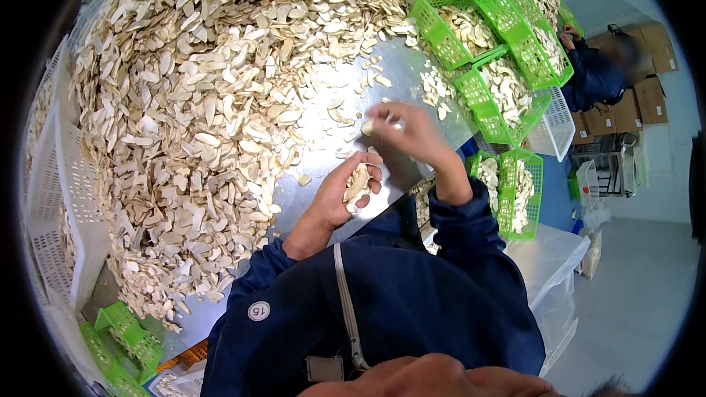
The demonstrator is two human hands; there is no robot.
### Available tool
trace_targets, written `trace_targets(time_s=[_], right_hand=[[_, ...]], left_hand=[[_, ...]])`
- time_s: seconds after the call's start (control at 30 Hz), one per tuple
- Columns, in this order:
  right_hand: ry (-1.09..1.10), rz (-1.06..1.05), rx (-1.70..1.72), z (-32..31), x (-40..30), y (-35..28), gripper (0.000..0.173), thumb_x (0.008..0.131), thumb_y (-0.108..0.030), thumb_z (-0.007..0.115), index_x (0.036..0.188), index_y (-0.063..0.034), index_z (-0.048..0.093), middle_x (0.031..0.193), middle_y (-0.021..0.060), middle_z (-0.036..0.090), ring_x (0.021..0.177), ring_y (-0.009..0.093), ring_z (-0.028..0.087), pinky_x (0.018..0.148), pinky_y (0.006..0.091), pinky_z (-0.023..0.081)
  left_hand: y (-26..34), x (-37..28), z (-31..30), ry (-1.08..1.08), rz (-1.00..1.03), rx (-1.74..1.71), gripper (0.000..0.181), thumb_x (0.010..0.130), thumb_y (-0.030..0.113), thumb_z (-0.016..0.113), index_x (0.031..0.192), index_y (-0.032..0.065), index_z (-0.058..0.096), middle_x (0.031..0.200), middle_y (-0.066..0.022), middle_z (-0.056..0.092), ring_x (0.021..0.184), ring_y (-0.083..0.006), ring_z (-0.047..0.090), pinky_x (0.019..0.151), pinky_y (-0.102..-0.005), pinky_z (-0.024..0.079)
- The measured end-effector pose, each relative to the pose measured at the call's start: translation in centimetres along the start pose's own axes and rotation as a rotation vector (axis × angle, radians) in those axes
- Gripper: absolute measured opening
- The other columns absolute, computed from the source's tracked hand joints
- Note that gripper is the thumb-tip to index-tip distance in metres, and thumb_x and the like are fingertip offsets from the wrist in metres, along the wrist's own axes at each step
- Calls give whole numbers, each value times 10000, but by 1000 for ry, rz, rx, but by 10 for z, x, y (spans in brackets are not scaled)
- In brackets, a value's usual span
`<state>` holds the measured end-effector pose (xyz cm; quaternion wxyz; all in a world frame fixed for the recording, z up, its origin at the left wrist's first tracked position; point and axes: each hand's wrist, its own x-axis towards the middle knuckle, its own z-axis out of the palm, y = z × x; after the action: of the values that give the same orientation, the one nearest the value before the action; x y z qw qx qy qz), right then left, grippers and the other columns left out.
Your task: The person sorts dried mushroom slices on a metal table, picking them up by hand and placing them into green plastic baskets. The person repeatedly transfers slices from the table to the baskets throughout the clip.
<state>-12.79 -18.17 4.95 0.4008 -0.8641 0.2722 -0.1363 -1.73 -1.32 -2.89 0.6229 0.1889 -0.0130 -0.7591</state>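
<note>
My left hand (337, 190) is cupped palm up over the near edge of a metal table (292, 204). Several pale dried slices, apparently mushroom (359, 183), lie in its palm under curled fingers. Just above and to the right is my right hand (411, 131), slightly blurred, with one pale slice (367, 128) at its fingertips. Beneath it, a few loose slices and small bits (341, 113) are scattered on the metal. A large heap of the same slices (209, 105) fills the table to the left and beyond my hands.
Green perforated baskets (466, 85) holding slices stand at the right, some on a white crate (557, 121). White crates (83, 193) line the left side. More green baskets (129, 336) sit at lower left. A co-worker (593, 74) is at far right near cardboard boxes (651, 99).
</note>
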Motion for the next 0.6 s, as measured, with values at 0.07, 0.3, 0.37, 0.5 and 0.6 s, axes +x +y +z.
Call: trace_targets(time_s=[0.07, 0.3, 0.37, 0.5, 0.6], right_hand=[[188, -11, -245, 2, 26, 22, 229, 878, -199, 696, 1075, -83, 712, 1057, 141, 690, 973, 303, 660, 847, 361, 520], [290, 166, -425, 11, 61, 66, 209, 832, -227, 713, 956, -64, 671, 907, 115, 685, 809, 294, 673, 735, 400, 542], [211, 227, -204, 8, 52, 63, 235, 831, -226, 719, 994, -61, 676, 904, 114, 693, 819, 266, 689, 732, 377, 547], [284, 213, -270, 7, 39, 66, 259, 824, -222, 700, 1028, -63, 683, 854, 120, 670, 794, 283, 674, 732, 391, 534], [277, 221, -303, 6, 38, 67, 276, 822, -230, 706, 1037, -57, 684, 866, 131, 673, 784, 295, 669, 726, 393, 532]], left_hand=[[-1, 0, -8, -36, -6, 33, 337, 1055, 317, 440, 1126, 10, 562, 880, -91, 618, 735, -163, 588, 398, -207, 406], [2, -1, -7, -23, 10, 12, 294, 1044, 286, 472, 1073, 11, 570, 852, -75, 598, 693, -141, 554, 401, -195, 388], [0, 0, -10, -21, 22, -20, 298, 1044, 292, 476, 1070, 13, 576, 851, -74, 596, 689, -139, 551, 401, -193, 387], [-1, 0, -8, 1, 34, -42, 308, 1043, 304, 475, 1066, 16, 583, 855, -74, 596, 687, -139, 548, 397, -192, 384], [0, 0, -7, 13, 33, -41, 312, 1043, 307, 475, 1062, 16, 587, 857, -76, 596, 686, -140, 547, 394, -193, 382]])
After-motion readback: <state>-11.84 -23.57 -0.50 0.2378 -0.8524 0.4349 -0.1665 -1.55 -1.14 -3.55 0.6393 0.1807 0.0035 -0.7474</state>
